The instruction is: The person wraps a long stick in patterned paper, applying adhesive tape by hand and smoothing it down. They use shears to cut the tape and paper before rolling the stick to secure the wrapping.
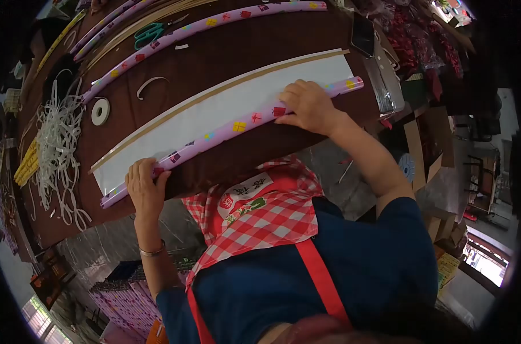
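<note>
Fingers of both hands, left [145,186] and right [308,106], press flat on the glossy purple paper roll [237,127].

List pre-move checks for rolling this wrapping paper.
1. Left hand grips the wrapping paper roll near one end: ok.
2. Right hand rests on the roll near the other end: ok.
3. White sheet lies flat beyond the roll: ok.
4. Roll square to the sheet edge: cannot tell.
5. Scissors lie apart from the sheet: ok.
6. Tape roll lies off the sheet: ok.
</note>
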The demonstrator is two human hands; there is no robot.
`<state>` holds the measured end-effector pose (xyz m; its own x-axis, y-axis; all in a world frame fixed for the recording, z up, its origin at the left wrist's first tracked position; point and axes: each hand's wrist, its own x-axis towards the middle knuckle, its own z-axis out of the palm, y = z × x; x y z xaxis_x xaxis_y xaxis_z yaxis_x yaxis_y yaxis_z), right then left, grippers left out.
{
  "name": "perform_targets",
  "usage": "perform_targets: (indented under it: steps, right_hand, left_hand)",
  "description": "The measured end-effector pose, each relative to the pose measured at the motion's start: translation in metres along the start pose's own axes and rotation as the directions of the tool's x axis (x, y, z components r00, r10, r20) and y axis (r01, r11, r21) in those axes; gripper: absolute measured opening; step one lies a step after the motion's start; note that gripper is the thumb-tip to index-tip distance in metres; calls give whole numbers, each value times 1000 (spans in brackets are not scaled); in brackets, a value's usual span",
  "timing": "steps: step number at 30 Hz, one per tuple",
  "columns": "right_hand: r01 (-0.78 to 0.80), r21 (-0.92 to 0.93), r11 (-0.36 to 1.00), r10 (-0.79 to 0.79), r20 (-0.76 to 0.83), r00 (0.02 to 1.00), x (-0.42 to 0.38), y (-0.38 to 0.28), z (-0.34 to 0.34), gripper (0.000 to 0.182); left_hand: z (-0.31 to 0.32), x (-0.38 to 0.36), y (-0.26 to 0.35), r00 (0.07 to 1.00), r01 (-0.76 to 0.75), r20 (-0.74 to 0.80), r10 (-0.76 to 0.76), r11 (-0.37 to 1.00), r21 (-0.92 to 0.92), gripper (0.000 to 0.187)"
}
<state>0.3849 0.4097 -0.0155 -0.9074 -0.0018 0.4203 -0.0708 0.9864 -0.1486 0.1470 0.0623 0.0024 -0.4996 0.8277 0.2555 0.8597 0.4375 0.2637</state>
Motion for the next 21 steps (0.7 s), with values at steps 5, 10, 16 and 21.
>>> perform_targets:
  steps: [5,10,16,21]
  right_hand:
    - [-73,14,997,73,-35,997,-18,26,-9,42]
    - [-125,-39,991,124,-31,992,-11,31,-4,34]
    - [-178,-122,977,172,-55,984,0,31,-3,27]
    - [-286,-167,944,272,-100,957,6,28,1,24]
  left_hand:
    - [-1,3,-5,999,-3,52,4,1000,-18,34]
    - [-4,10,-13,997,-43,59,45,999,-33,34]
    - [2,22,-22,998,-47,39,44,997,68,37]
    - [7,34,-30,999,-33,24,31,998,59,38]
